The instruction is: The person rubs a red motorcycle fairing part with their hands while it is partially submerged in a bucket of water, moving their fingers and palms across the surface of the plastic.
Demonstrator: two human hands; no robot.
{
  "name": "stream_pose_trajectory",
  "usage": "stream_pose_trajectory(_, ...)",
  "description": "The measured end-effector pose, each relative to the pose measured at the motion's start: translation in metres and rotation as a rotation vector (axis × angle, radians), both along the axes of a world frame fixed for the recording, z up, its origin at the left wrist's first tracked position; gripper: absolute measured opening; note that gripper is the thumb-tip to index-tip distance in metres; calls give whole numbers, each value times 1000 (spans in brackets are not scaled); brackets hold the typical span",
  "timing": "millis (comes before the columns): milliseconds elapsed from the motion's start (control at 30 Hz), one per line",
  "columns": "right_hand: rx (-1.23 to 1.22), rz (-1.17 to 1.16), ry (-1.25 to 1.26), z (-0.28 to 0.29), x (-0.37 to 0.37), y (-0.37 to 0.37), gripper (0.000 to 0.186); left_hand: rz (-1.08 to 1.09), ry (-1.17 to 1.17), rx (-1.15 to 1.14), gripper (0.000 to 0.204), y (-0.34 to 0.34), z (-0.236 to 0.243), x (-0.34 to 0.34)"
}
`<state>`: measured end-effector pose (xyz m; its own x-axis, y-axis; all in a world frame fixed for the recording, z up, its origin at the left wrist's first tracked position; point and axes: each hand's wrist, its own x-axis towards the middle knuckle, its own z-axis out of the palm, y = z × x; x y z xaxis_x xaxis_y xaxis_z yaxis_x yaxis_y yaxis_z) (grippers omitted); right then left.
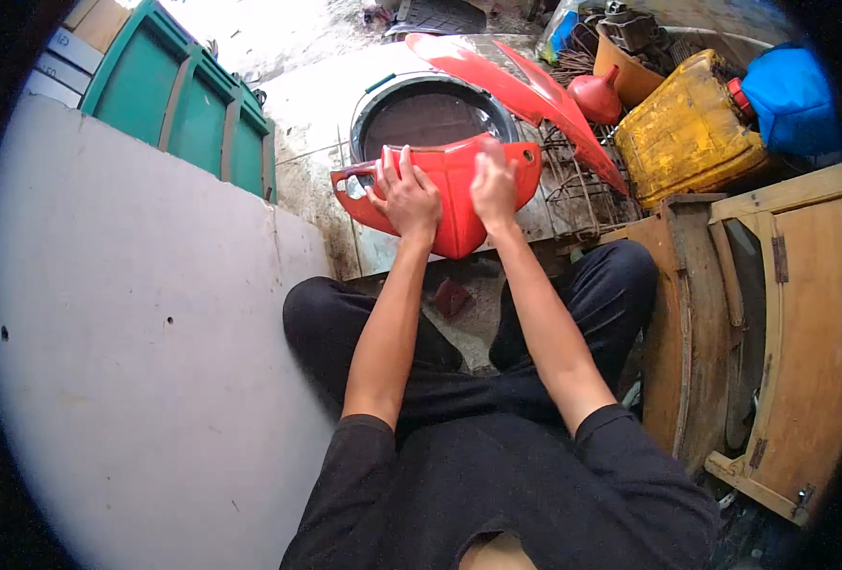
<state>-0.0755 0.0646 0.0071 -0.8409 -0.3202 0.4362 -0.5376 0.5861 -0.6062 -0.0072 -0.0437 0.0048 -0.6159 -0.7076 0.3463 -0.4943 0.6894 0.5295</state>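
A glossy red molded panel (461,204), like a piece of vehicle fairing, lies across the near rim of a round black bucket (506,122). Its pointed end faces me, and a hole shows near its right end. My left hand (409,199) rests on the panel's left half, fingers spread over the surface. On the right half is my right hand (494,190), its fingers curled and partly smeared by motion. Whatever may be under those fingers is hidden. Dark liquid appears to fill the bucket, which has a wire handle with a green grip.
Beyond the bucket lie long curved red panels (478,84). A red funnel (596,95), yellow jerrycan (691,133) and blue bundle (793,100) crowd the right, above a wooden cabinet (805,323). A white board (145,313) and green frame (193,104) flank the left. A dark red square (452,298) lies below.
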Motion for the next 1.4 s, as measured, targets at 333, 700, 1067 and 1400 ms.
stream_pose_trajectory(333,-8,-25,8,-9,25,35,34,-4,27,-13,42,3,2,-3)
stream_pose_trajectory(700,-61,217,-36,-5,69,33,41,9,15,-21,42,-4,-2,2)
stream_pose_trajectory(1067,37,205,-80,-3,77,45,43,4,31,-9,42,-7,-3,4)
stream_pose_trajectory(1400,-128,-17,-38,-14,82,47,41,-5,29,-13,42,0,-1,0)
